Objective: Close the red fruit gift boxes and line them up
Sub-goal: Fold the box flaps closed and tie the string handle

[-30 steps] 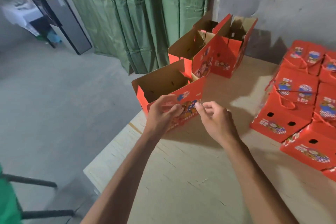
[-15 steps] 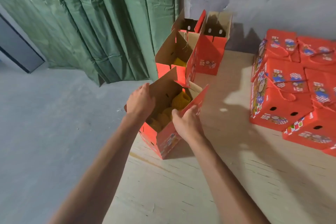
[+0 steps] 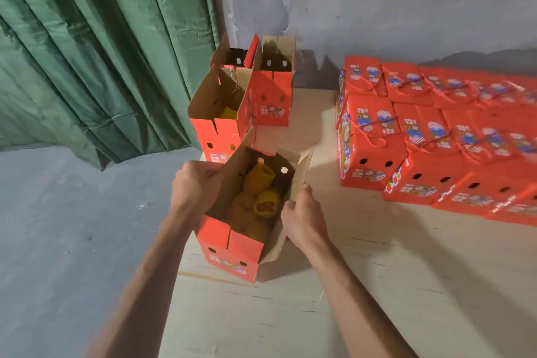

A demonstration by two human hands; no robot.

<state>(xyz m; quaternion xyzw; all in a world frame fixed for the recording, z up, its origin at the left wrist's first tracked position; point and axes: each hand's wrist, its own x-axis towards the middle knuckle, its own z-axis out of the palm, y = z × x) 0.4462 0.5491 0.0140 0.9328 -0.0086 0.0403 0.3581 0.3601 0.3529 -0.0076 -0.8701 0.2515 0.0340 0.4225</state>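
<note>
An open red fruit gift box (image 3: pixel 232 256) stands at the table's left edge, flaps up, with fruit in yellow foam nets (image 3: pixel 260 193) inside. My left hand (image 3: pixel 196 186) grips its left flap. My right hand (image 3: pixel 300 218) grips the right flap. Two more open red boxes stand behind it: one (image 3: pixel 212 134) close by and one (image 3: pixel 273 96) by the wall. Several closed red boxes (image 3: pixel 374 148) with rope handles lie in rows on the right.
The pale wooden table (image 3: pixel 334 299) ends at its left edge just beside the held box, with grey floor (image 3: pixel 72 227) below. A green curtain (image 3: pixel 101 52) hangs at the left and a grey wall runs behind the boxes.
The view has tilted down and moved closer. My hands went from the box's front face to its two side flaps, and the box now stands nearer to me, turned lengthwise.
</note>
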